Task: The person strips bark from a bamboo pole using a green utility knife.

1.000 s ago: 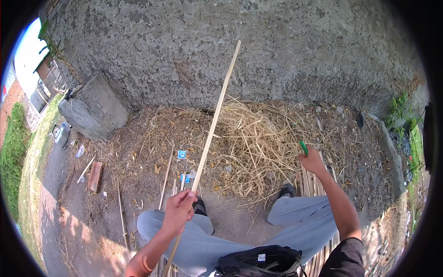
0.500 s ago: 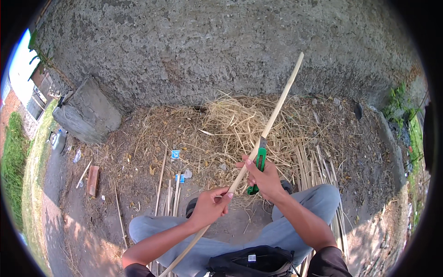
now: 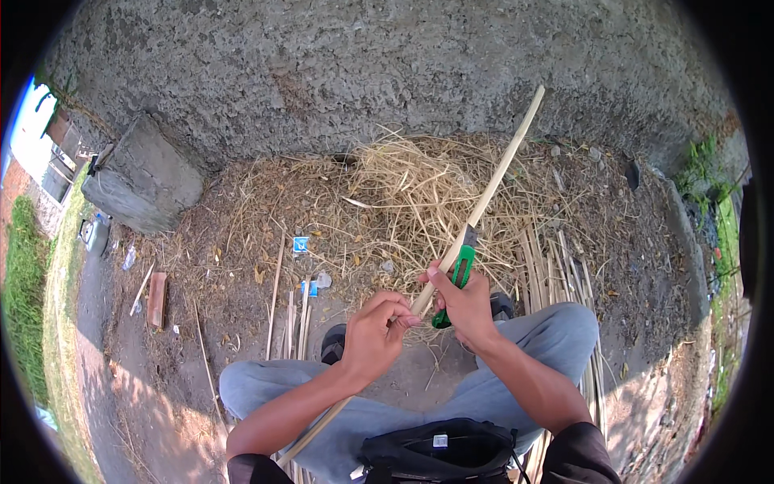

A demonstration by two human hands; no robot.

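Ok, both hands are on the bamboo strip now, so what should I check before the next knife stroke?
1. Left hand grips the bamboo strip: ok.
2. Right hand holds the green-handled knife closed in its fist: ok.
3. Blade against the strip: ok, it sits just above the right hand.
4. Left fingers clear of the blade: ok, they lie below it, though close.
5. Which way the edge faces: cannot tell.
6. Strip's far end free: ok, it rises over the straw pile toward the concrete wall.

You're outdoors in a dirt yard: rough concrete wall (image 3: 363, 64) far, straw pile (image 3: 403, 194) below it, cut sticks (image 3: 556, 274) right.
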